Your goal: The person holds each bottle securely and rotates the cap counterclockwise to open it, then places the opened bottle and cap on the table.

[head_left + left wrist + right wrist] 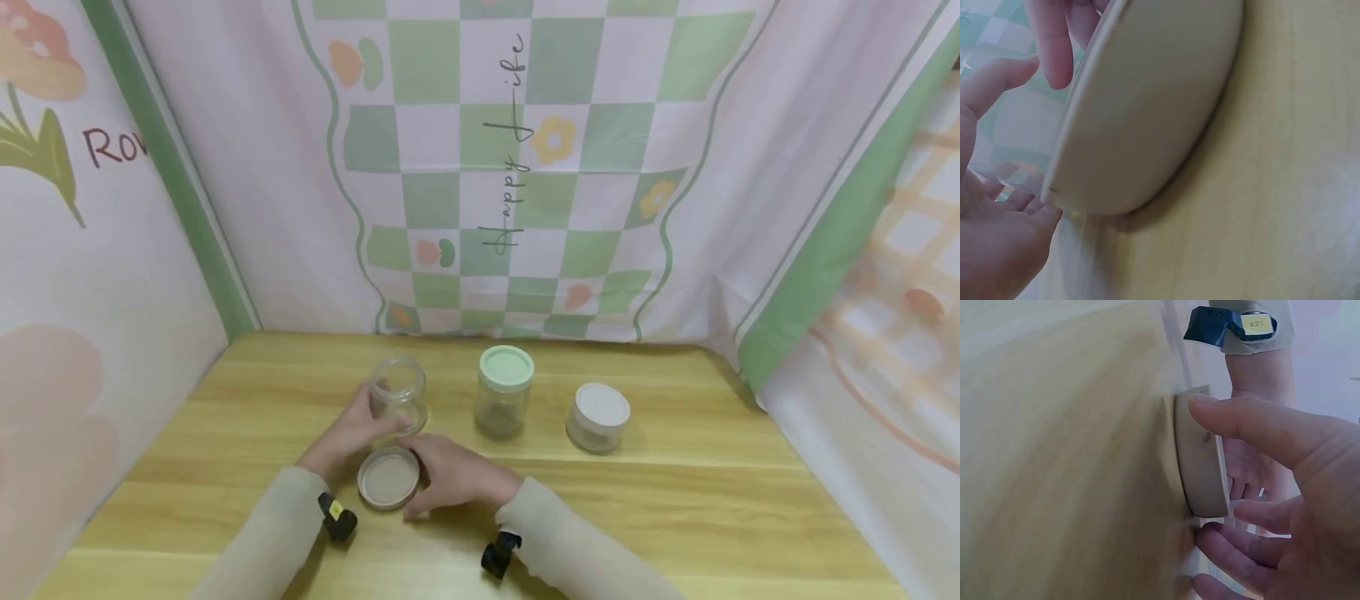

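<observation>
A clear jar (pixel 408 383) without a lid stands upright at the left of the table. My left hand (pixel 366 423) grips it low, the thumb across its front and the fingers round its far left side. In front of it a beige round lid (pixel 387 478) lies on the table with its hollow side up. My right hand (pixel 457 473) is at the lid's right edge, thumb near the front rim and fingers near the back. In the right wrist view the thumb overlaps the lid's side (pixel 1200 462); firm contact is unclear.
A taller clear jar with a mint-green lid (pixel 507 368) stands right of the held jar. Farther right is a short jar with a white lid (pixel 602 406). Printed curtains (pixel 495 192) enclose the wooden table (pixel 675 517) behind and at both sides.
</observation>
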Tool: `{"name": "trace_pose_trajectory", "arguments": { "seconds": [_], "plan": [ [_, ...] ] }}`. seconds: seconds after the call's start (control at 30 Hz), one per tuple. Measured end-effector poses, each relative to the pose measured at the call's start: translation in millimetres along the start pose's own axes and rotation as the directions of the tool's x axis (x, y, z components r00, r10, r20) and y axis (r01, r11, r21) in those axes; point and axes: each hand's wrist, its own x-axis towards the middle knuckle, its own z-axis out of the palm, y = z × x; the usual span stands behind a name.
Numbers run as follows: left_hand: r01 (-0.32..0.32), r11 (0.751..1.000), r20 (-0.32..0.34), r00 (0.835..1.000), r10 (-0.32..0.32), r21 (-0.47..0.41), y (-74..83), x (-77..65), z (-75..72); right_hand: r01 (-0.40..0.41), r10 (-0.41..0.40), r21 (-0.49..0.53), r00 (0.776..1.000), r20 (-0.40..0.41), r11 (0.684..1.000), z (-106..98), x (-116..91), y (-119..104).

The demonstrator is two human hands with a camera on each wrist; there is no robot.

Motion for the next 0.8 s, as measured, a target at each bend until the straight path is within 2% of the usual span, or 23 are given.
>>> {"name": "trace_pose_trajectory", "arguments": {
  "seconds": [0.1, 0.33, 0.5, 0.63, 0.8],
  "plan": [
    [-0.005, 1.000, 0.011, 1.000, 0.005, -0.001, 0.5, 0.8, 0.8, 0.005, -0.005, 0.066, 1.000, -0.002, 0.998, -3.3, -4.0, 2.7],
    [-0.002, 0.999, 0.013, 1.000, 0.002, 0.040, 6.3, -1.6, -1.0, -0.070, 0.070, 0.004, 0.997, -0.034, 0.998, -11.6, -14.3, 5.9],
    [-0.029, 0.994, 0.004, 1.000, 0.029, 0.108, 12.8, -3.1, -4.7, -0.120, 0.121, 0.031, 0.992, -0.035, 0.992, -23.5, -20.8, 2.4],
    [-0.107, 0.984, -0.017, 0.994, 0.110, 0.145, 18.5, -5.1, -7.4, -0.110, 0.110, 0.000, 0.989, -0.104, 0.994, -36.6, -28.7, -1.3],
    [-0.219, 0.936, -0.065, 0.967, 0.246, 0.276, 32.9, -10.5, -12.1, -0.049, 0.028, -0.082, 0.970, -0.241, 0.995, -57.9, -41.4, -6.2]
  ]
}}
